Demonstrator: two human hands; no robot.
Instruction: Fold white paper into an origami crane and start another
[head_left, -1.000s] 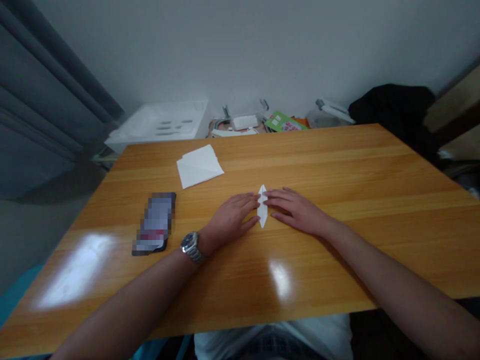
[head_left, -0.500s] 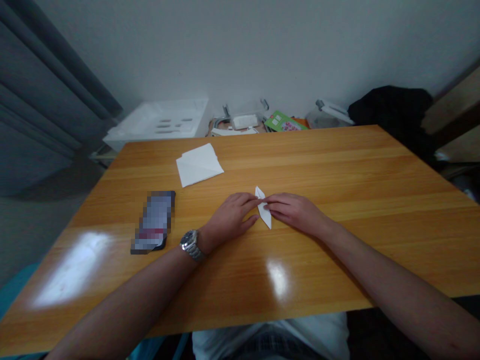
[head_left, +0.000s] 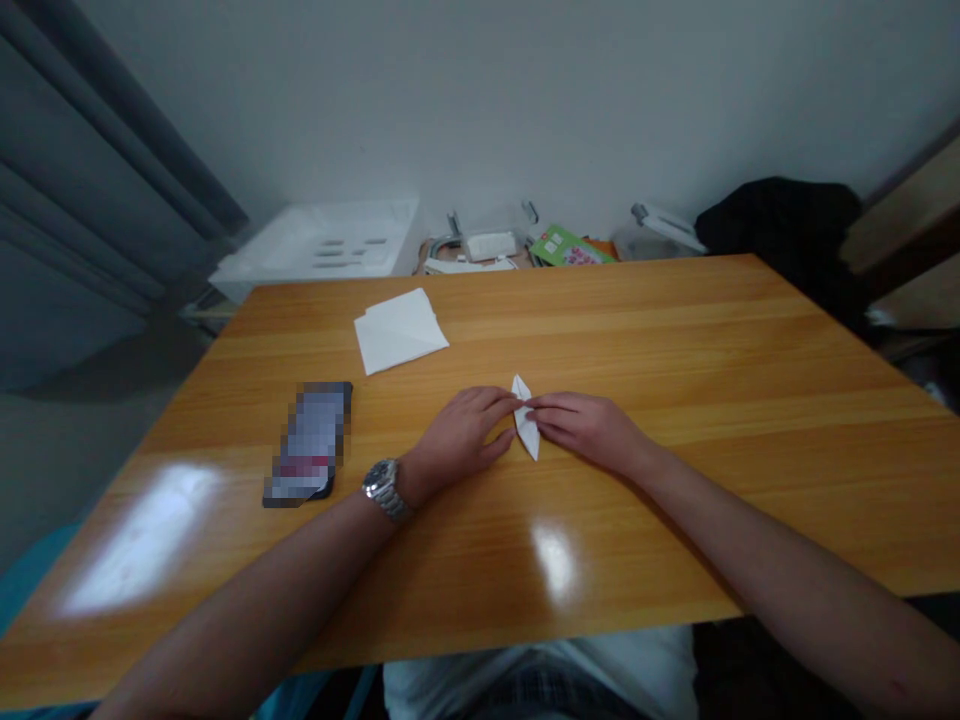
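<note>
A small piece of folded white paper, narrow and pointed at both ends, lies on the wooden table between my hands. My left hand, with a metal wristwatch on its wrist, presses its forefinger tip to the paper's left side; the thumb sits lower, by the same edge. From the other side, my right hand has its fingertips bunched on the paper's right half. The forefingers meet over its middle and hide part of it.
Beyond my left hand lie white paper sheets. A phone with a blurred screen rests at the left of the table. Behind the far edge are a white foam tray, a green booklet and a black cloth item.
The lower tip of the folded paper has swung slightly left, so it stands a little more upright in view. Both hands stay at it, with only slight shifts of the fingers.
</note>
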